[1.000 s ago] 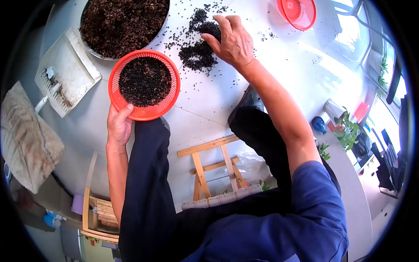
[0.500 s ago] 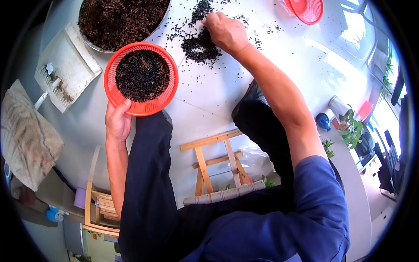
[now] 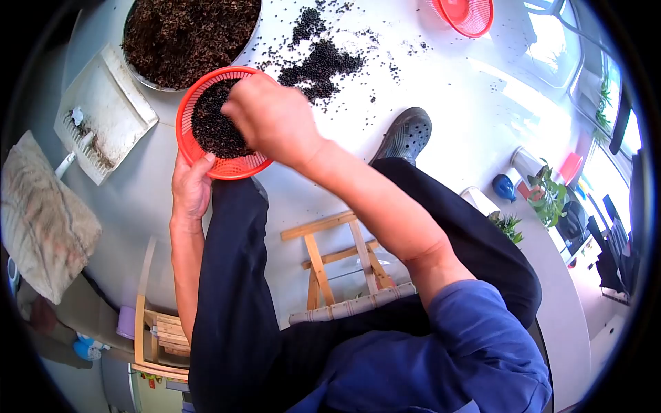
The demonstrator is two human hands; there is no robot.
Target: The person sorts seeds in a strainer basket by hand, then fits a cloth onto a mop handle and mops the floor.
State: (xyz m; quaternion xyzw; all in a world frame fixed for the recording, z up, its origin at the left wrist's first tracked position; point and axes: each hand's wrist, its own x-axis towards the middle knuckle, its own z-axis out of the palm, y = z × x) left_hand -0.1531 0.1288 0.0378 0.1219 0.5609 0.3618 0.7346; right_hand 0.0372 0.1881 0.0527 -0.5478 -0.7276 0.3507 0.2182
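My left hand [image 3: 191,187] grips the lower rim of a red plastic basket [image 3: 237,167], thumb on top. Small black beans [image 3: 217,124] mixed with some brown bits fill its bottom. Above the basket's right side hovers my right hand [image 3: 272,117], blurred, with its fingers bent together over the beans; whatever they hold is hidden. More black beans [image 3: 322,67] lie heaped and scattered on the pale floor to the right of the basket.
A large round pan [image 3: 189,41] of brown husks stands at the upper left, beside a white dustpan [image 3: 107,113]. Another red basket [image 3: 471,17] is at the upper right. My shoe [image 3: 407,134] rests on the floor. Below is a wooden folding stool [image 3: 320,268].
My right hand has moved left from the floor beans to over the basket. My right knee has swung outward, and the shoe now shows.
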